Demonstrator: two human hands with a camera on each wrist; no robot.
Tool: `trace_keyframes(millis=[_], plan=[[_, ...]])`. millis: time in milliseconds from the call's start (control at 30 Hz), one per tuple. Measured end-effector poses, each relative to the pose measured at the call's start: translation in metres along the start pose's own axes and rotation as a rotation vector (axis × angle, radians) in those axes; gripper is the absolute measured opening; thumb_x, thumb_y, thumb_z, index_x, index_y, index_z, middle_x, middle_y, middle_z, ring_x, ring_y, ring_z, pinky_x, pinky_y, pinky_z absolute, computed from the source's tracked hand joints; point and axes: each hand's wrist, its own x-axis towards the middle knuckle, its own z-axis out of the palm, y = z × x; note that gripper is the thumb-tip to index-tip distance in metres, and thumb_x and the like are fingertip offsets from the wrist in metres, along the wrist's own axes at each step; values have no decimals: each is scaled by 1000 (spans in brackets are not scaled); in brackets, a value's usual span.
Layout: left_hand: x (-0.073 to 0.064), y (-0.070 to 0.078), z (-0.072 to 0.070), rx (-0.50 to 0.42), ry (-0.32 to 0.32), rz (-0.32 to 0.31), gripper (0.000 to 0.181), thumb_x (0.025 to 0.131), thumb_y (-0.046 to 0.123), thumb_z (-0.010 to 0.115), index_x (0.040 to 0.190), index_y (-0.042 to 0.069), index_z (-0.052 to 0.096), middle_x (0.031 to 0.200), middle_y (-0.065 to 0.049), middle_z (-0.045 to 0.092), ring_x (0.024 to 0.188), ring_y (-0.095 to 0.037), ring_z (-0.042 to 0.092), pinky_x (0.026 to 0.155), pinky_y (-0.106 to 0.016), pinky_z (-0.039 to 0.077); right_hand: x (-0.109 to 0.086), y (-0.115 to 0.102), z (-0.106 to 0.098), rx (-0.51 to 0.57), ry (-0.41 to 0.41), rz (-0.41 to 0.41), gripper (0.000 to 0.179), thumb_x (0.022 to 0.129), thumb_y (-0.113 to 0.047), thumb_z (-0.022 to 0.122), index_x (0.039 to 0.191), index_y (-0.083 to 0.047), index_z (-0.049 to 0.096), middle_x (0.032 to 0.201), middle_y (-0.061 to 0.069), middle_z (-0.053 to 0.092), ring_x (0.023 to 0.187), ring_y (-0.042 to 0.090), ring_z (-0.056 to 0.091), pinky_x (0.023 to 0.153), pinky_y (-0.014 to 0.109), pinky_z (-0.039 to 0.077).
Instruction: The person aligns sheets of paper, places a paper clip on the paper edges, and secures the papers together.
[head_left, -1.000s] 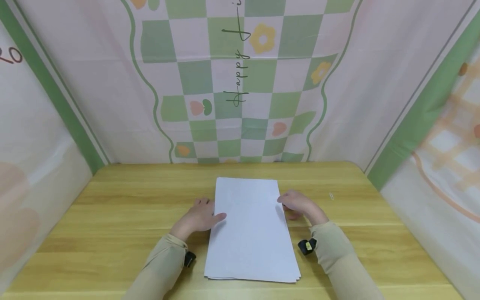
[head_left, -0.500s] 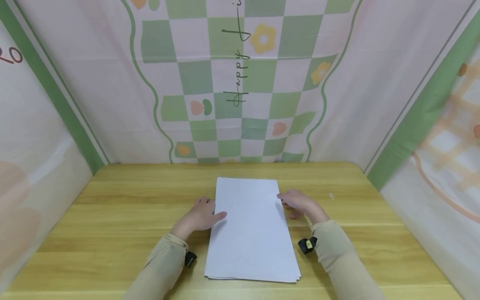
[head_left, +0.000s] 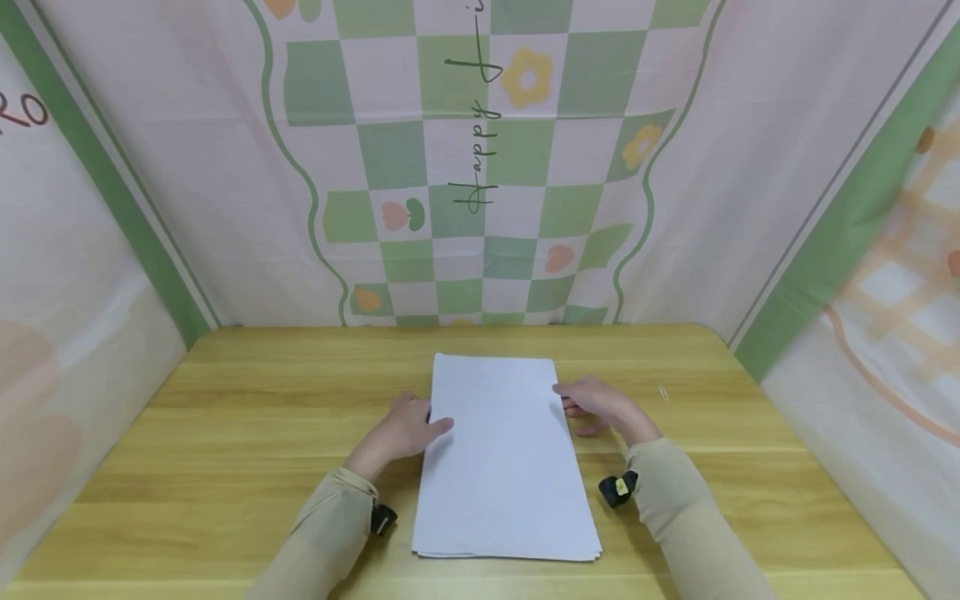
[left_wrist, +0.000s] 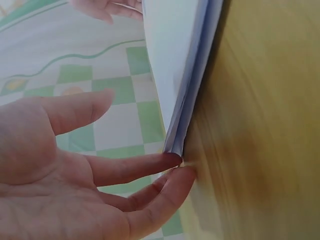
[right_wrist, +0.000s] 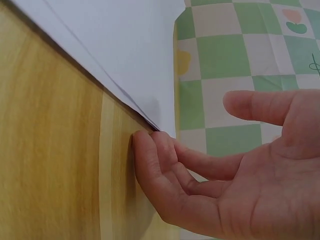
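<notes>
Paperclip (head_left: 663,392), unlike paper (head_left: 510,475): head view only

2 arms (head_left: 330,517) reach forward, left fingers (left_wrist: 125,170) and right fingers (right_wrist: 147,162) loosely bent, thumbs (left_wrist: 80,110) apart

White paper stack (head_left: 504,458); lies flat on wooden table (head_left: 225,450); near edges slightly uneven.

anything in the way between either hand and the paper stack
Nothing visible: the left hand touches one long edge of the paper stack and the right hand touches the other. The paper clip lies on the table off to the right, not between them.
</notes>
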Motion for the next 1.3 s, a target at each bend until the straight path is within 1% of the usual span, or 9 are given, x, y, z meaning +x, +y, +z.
trace_keyframes(millis=[133,233,333,500,667,900,967,1167,1300], plan=[[0,2,-1,-52,19,-13,38,95,34,55,70,5,53,88,-12,56,79,-22,48,61,-32,42,1,1,-1,-5,-4,-6,31,99,-31,45,80,-7,48,72,-1,45,69,12,47,68,32,54],[-1,3,-2,-89,21,-9,38,95,34,55,69,6,51,70,-6,49,62,-17,43,52,-27,37,2,1,-1,4,0,-1,29,98,-31,46,85,-5,50,75,-1,46,72,12,48,69,32,54],[-2,4,-3,-119,22,-1,37,95,32,55,70,6,50,60,-3,44,53,-15,40,48,-26,35,3,1,0,18,-3,7,29,98,-30,46,87,-4,50,75,-1,46,71,11,48,69,31,54],[-3,4,-4,-134,23,-1,34,96,31,55,76,4,53,64,-4,48,56,-16,43,50,-27,38,3,-1,0,36,-8,21,28,99,-29,46,86,-4,49,71,-2,45,67,10,47,70,32,54],[0,0,-4,-140,43,5,27,96,27,54,85,2,55,72,-7,55,63,-18,50,55,-28,41,3,-3,1,55,-7,23,27,98,-28,47,96,-1,48,77,1,46,70,11,47,74,34,55],[2,-3,-7,-149,51,38,22,98,19,48,90,0,55,71,-7,54,63,-18,50,54,-28,42,4,-5,2,90,-2,22,29,98,-26,48,101,3,49,83,4,47,74,14,50,77,38,56],[2,-3,-7,-146,52,46,22,98,17,47,95,-3,56,72,-9,54,63,-19,50,55,-29,43,4,-5,2,93,-5,18,30,98,-26,47,103,4,49,84,5,47,74,14,50,78,38,56],[7,-5,-6,-150,52,7,36,98,16,47,124,-9,52,97,-17,61,80,-22,56,72,-36,49,4,-5,2,105,-4,27,32,98,-25,47,108,5,47,87,6,47,74,14,50,78,39,56],[9,-7,-4,-183,36,-2,40,98,15,46,129,-10,48,104,-18,61,80,-21,56,71,-34,49,4,-4,3,116,-7,30,34,98,-25,48,112,6,45,91,8,47,76,15,50,78,39,56]])
